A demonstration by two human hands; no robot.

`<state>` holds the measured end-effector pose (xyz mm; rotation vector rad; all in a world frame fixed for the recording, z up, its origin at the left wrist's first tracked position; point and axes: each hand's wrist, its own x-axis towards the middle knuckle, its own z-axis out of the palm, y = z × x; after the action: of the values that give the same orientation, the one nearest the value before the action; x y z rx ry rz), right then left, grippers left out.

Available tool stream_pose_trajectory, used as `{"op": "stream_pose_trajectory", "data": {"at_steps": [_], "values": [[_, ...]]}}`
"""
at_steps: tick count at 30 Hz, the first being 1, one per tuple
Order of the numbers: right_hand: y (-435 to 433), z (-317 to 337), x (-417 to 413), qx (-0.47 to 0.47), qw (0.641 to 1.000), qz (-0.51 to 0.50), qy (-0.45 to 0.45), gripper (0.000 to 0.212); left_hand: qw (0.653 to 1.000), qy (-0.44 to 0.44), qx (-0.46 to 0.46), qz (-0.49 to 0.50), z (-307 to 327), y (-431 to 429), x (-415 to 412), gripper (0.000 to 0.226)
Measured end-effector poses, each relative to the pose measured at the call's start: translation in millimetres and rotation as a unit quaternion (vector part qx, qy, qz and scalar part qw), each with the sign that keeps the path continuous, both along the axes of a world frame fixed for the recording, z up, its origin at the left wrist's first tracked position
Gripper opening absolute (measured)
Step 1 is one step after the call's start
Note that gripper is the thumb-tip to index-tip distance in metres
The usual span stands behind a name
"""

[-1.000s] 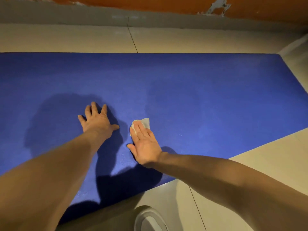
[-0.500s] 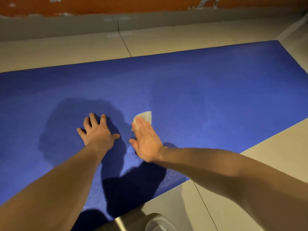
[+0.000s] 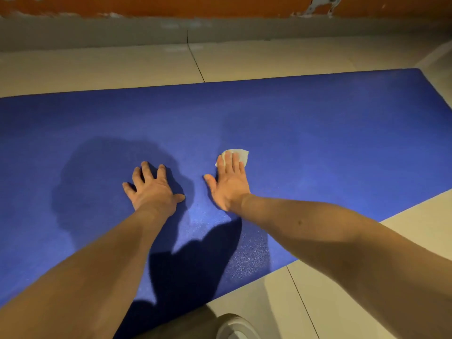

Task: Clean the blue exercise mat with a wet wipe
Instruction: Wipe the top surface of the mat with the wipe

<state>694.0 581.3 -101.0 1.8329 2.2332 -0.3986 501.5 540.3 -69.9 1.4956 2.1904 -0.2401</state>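
Right hand (image 3: 228, 184) has slid the wipe (image 3: 241, 155) toward one o'clock, straight fingers pressing it; left hand (image 3: 152, 189) stays splayed, empty, on the mat (image 3: 318, 130).

The blue mat (image 3: 293, 123) looks matt and finely grained, the white wipe (image 3: 241, 155) soft and cloth-like, the floor tiles (image 3: 342, 57) smooth.

The blue exercise mat (image 3: 318, 133) lies on the pale tiled floor (image 3: 97, 67). On it, the left hand (image 3: 152, 189) rests left of the right hand (image 3: 228, 184), which lies flat on the small white wet wipe (image 3: 241, 154).
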Motion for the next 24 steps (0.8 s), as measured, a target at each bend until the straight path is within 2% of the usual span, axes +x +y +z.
{"op": "stream_pose_trajectory", "data": {"at_steps": [1,4,7,9,12,15,17,20,22,24], "values": [[-15,-4,-15,0.009,0.998,0.056,0.002,0.079,1.000,0.000,0.001,0.001,0,0,0,0.098],[-41,-4,-28,-0.016,0.982,0.168,0.085,0.074,1.000,0.006,0.002,-0.002,0,0,0,0.100],[-13,-4,0,0.020,0.958,0.277,0.067,0.068,1.000,0.006,0.006,-0.005,0,0,0,0.099],[18,0,18,0.026,0.970,0.239,0.027,0.070,1.000,0.005,0.003,-0.006,0,0,-1,0.098],[49,5,24,0.003,0.996,0.090,-0.015,0.070,1.000,0.002,-0.001,-0.008,1,0,-1,0.098],[42,5,-2,-0.010,1.000,-0.005,0.006,0.074,1.000,0.001,-0.003,-0.004,1,2,0,0.097],[21,-2,-23,0.000,0.999,0.026,0.028,0.074,1.000,-0.001,-0.003,0.001,3,5,1,0.096],[4,-8,-27,-0.003,0.986,0.151,0.064,0.069,1.000,0.004,0.004,-0.007,6,8,-1,0.093],[22,-8,-9,0.010,0.972,0.229,0.049,0.068,0.999,0.010,0.038,-0.008,6,11,-4,0.083],[50,-5,13,0.024,0.977,0.210,-0.004,0.074,0.997,0.017,0.072,-0.012,5,14,-8,0.074]]}}
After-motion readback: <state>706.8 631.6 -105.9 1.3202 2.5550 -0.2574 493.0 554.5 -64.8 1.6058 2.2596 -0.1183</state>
